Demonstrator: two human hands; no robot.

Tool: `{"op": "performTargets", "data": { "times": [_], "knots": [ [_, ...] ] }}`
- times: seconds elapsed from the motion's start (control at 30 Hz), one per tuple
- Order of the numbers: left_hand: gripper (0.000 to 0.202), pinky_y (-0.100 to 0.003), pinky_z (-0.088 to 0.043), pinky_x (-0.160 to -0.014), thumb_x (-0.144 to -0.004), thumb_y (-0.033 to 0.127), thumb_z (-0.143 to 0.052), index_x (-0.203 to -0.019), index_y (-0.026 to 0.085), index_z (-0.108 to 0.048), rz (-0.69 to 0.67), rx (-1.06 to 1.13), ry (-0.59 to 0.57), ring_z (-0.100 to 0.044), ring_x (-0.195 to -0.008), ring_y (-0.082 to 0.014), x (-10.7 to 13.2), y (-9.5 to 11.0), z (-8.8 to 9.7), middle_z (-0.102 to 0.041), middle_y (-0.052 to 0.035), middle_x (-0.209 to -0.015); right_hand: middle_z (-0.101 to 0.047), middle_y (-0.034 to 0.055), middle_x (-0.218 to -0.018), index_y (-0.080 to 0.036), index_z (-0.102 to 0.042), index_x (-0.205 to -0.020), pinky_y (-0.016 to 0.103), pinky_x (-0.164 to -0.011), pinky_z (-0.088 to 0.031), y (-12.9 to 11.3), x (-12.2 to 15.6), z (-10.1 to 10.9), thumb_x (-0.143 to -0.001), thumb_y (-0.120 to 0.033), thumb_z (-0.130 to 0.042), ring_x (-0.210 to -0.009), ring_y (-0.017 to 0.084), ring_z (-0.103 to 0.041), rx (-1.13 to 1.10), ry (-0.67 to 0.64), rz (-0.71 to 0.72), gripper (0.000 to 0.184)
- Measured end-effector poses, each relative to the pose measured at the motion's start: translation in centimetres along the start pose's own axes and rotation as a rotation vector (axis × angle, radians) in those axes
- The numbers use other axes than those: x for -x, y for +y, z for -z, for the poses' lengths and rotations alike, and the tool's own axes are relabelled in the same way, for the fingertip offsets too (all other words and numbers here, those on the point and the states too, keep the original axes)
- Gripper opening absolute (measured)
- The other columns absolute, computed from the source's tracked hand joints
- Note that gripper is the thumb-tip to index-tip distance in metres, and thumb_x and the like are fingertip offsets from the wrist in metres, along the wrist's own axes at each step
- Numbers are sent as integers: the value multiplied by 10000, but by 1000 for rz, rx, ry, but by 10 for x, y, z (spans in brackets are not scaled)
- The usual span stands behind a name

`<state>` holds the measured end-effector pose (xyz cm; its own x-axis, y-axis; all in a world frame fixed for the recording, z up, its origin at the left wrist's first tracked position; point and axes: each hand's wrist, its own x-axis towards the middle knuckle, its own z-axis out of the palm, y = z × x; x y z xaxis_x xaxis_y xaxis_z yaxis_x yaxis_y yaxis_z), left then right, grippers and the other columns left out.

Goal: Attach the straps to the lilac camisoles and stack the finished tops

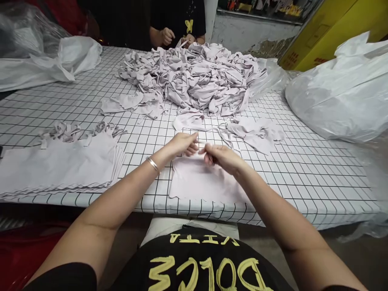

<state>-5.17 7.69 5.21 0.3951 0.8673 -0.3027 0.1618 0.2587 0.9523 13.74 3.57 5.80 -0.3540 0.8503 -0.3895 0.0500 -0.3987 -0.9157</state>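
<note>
A pale pink strappy garment piece (203,182) lies flat on the table in front of me. Over its upper edge, my left hand (185,144) is closed, thumb and fingers pinched together. My right hand (220,157) is closed in a pinch just beside it, fingertips almost meeting the left ones. A narrow pale strip, blurred, shows between the fingertips and looks like the garment's strap. To the left sits a neat stack of the same garments (60,161), their straps bunched at the top.
A large heap of crumpled garments (194,76) covers the far side of the grid-patterned table (315,173). Loose garments (254,131) lie before it. White plastic bags stand at right (339,89) and left (75,56). Across the table, another person's hands (167,36) handle a garment.
</note>
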Motion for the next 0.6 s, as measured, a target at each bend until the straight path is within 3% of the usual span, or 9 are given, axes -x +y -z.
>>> {"op": "performTargets", "data": {
  "times": [0.1,0.23,0.33,0.5,0.6],
  "knots": [
    [364,-328,-435,-721,-858,488,-552,-753,145,-614,-165,-560,58,-581,-732,-181,17,-16,3,-654,-61,-781,-711,56,-849,-128,-662,-970,204,-608,-540,-25,-30,15,-966,-232,-479,-672,96,-649,-201,25,-6,210],
    [312,-417,-344,-861,-794,473,-647,-899,181,-617,-249,-962,72,-537,-945,-257,42,-37,-9,-647,-65,-971,-710,89,-993,-121,-630,-981,272,-862,-559,-32,-51,21,-909,-23,-469,-939,135,-681,-332,-25,-31,201],
    [261,-437,-289,-885,-810,404,-654,-939,186,-591,-224,-1018,79,-515,-965,-266,45,-43,-17,-640,-56,-941,-706,95,-986,-121,-638,-909,265,-867,-558,-22,-56,19,-934,-83,-481,-949,133,-677,-338,-2,-35,164],
    [183,-421,-263,-866,-828,347,-627,-777,174,-594,-182,-968,22,-511,-945,-249,39,-45,-19,-615,-43,-907,-679,15,-831,-163,-697,-923,148,-551,-514,-6,-53,23,-872,-226,-639,-594,48,-583,-204,76,-8,100],
    [134,-420,-253,-877,-824,317,-629,-827,185,-611,-198,-912,20,-518,-969,-244,39,-49,-19,-648,-29,-934,-665,12,-770,-161,-710,-919,154,-543,-506,-1,-44,25,-784,-192,-721,-596,57,-583,-185,105,-7,139]
  ]
}}
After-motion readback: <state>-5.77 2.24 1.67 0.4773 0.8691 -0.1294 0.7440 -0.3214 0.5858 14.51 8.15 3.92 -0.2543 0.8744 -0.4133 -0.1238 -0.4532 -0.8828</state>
